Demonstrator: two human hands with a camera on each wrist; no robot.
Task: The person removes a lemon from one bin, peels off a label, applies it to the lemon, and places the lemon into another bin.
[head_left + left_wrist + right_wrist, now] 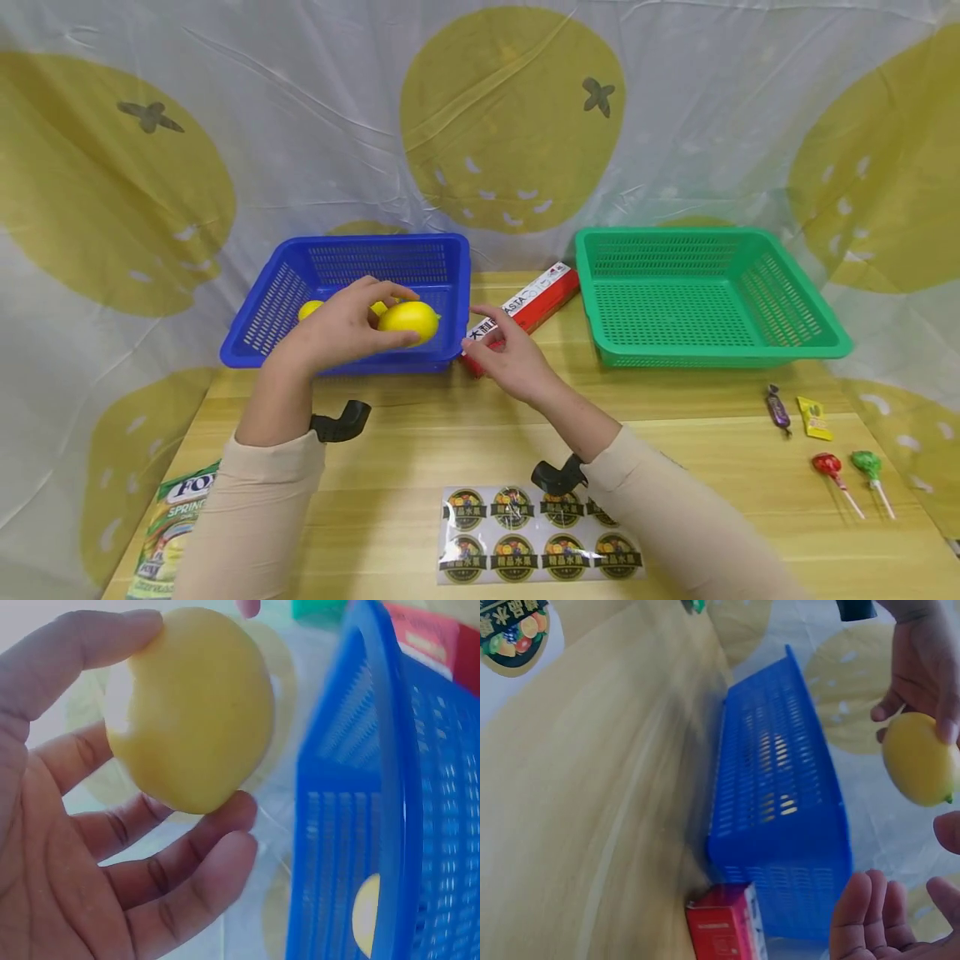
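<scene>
My left hand [341, 327] holds a yellow lemon [409, 322] between thumb and fingers over the blue basket [375, 240]. The lemon has a small green tip, and in the left wrist view it stands above the basket's rim. Inside the basket, partly hidden by the left hand, another yellow fruit [309, 309] lies at the left. My right hand [517, 358] is beside the basket's right edge, fingers parted and holding nothing, over the near end of a red pasta box [551, 293].
To the right stands a green basket [712, 352]. Two wrapped candies [778, 410] and two lollipops [827, 465] lie at the table's right. A sheet of round fruit stickers [513, 557] is at the front, and a green packet [161, 542] lies front left, partly under the left sleeve.
</scene>
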